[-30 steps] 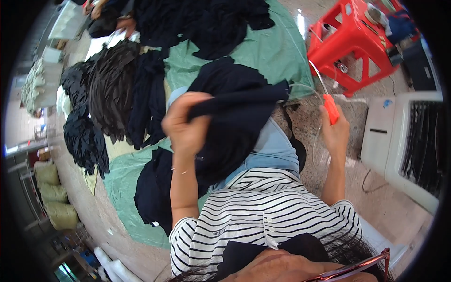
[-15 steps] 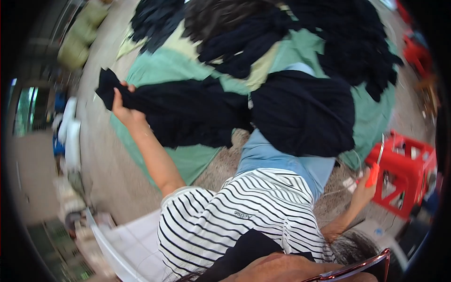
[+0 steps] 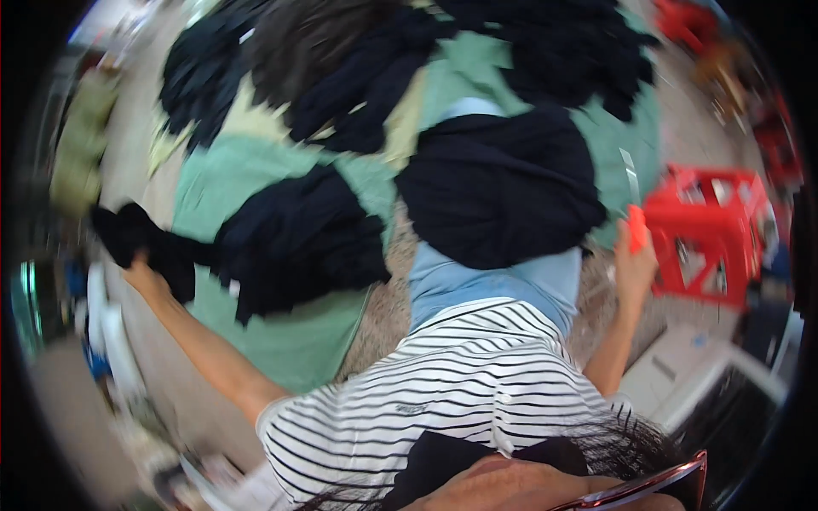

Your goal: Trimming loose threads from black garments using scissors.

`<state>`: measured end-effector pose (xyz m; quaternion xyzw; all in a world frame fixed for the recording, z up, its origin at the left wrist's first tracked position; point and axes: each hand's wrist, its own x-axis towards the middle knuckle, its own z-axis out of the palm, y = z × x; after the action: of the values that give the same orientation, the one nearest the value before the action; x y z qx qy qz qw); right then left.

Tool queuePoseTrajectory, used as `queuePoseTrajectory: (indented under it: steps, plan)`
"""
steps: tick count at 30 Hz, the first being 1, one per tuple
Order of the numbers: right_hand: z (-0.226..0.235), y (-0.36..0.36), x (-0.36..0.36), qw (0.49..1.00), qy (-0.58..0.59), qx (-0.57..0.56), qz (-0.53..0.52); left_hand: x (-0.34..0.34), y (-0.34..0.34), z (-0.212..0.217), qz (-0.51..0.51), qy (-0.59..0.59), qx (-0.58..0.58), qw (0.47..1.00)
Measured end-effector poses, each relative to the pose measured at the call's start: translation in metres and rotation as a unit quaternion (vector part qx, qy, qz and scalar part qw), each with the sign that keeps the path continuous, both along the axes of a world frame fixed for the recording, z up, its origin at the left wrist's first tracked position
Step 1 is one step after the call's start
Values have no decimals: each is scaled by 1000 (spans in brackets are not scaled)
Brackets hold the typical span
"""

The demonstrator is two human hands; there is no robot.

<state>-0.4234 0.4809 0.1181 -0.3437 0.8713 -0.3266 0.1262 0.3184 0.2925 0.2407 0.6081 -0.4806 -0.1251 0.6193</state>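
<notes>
At the far left, my left hand (image 3: 146,277) is closed on a black cloth piece (image 3: 158,251), which is blurred and hangs from the fingers. Its lower part meets a heap of black cloth pieces (image 3: 298,234) on the green sheet (image 3: 281,353); I cannot tell whether they are joined. More dark navy cloth (image 3: 503,187) lies across my lap. My right hand (image 3: 632,268) grips an orange-handled tool (image 3: 637,228) with a thin metal blade pointing up, beside the red stool.
Several heaps of dark cloth, among them a brownish-black heap (image 3: 311,55) and a navy heap (image 3: 588,64), lie farther away on the green and yellow sheets. A red plastic stool (image 3: 707,226) stands at my right. Olive-coloured sacks (image 3: 81,140) are at the far left.
My left hand has moved farther left and nearer, drawing the black cloth away from my lap. The stretched cloth has become a bunched heap. My right hand still grips the orange-handled tool.
</notes>
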Motion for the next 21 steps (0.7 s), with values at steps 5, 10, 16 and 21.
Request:
queuePoseTrajectory:
  steps: [5, 10, 16, 21]
  plan:
    - [0, 13, 0, 999, 16, 28, -16, -175, -13, -190, -175, -131, 217, 951]
    - [-16, 17, -14, 999, 40, -9, -18, -422, 6, -143, -379, -315, 1, 870]
    - [-27, 3, -6, 997, -15, -57, -40, -486, -4, -119, -582, -372, -40, 722]
    - [-38, 18, -20, 990, -121, 2, -76, -446, 66, -67, -754, -316, 73, 572]
